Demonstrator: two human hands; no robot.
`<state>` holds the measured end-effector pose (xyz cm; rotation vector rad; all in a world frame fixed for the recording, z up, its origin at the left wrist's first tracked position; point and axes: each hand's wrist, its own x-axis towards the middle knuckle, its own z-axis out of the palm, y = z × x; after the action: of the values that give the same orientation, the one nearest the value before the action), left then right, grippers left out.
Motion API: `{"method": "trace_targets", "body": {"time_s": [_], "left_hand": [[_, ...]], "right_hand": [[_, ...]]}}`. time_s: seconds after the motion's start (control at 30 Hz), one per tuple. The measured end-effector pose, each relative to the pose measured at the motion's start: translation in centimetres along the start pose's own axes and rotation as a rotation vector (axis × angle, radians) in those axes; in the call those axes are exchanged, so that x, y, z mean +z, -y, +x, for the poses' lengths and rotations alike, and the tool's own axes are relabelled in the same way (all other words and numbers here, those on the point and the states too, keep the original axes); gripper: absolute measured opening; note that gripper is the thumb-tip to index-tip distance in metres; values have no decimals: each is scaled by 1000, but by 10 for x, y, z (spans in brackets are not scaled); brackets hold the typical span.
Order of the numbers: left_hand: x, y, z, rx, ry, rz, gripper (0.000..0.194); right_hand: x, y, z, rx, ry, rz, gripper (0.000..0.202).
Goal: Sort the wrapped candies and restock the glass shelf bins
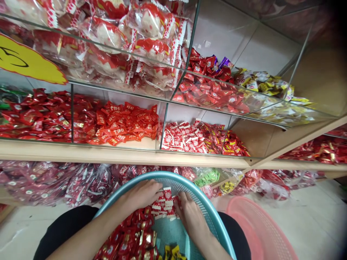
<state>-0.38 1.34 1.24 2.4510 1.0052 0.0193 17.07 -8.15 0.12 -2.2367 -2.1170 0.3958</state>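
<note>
A round teal basket (218, 213) stands between the person's dark-clad knees. Both hands reach inside it, on either side of a small heap of red-and-white wrapped candies (166, 204). My left hand (148, 193) is at the heap's upper left, fingers bent together at the candies; what they hold is hidden. My right hand (188, 209) lies along the heap's right side, fingers curled against the candies, its grip also hidden. Dark red and gold candies (130, 238) fill the basket's lower left. Some yellow-and-black packets (173, 252) lie at the bottom.
Wooden shelves (130, 156) with glass dividers hold wrapped candies ahead. A yellow price tag (27, 61) hangs at the upper left. Bagged candies (92, 182) sit under the shelf. A pink basket (260, 231) stands on the tiled floor at the right.
</note>
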Motion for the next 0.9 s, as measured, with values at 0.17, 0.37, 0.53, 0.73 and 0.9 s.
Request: {"method": "trace_targets", "body": {"time_s": [0.17, 0.37, 0.53, 0.73, 0.9], "left_hand": [[-2, -2, 0, -3, 11, 38, 24], [3, 1, 0, 9, -7, 39, 28], [3, 1, 0, 8, -4, 53, 29], [0, 0, 0, 5, -2, 53, 29], [0, 3, 0, -6, -15, 16, 29]], "right_hand": [[-3, -5, -9, -38, 11, -65, 18], [-2, -9, -13, 16, 78, -243, 28], [8, -10, -12, 28, 129, -265, 38], [15, -12, -7, -31, 28, -318, 26], [16, -12, -3, -35, -27, -309, 22]]}}
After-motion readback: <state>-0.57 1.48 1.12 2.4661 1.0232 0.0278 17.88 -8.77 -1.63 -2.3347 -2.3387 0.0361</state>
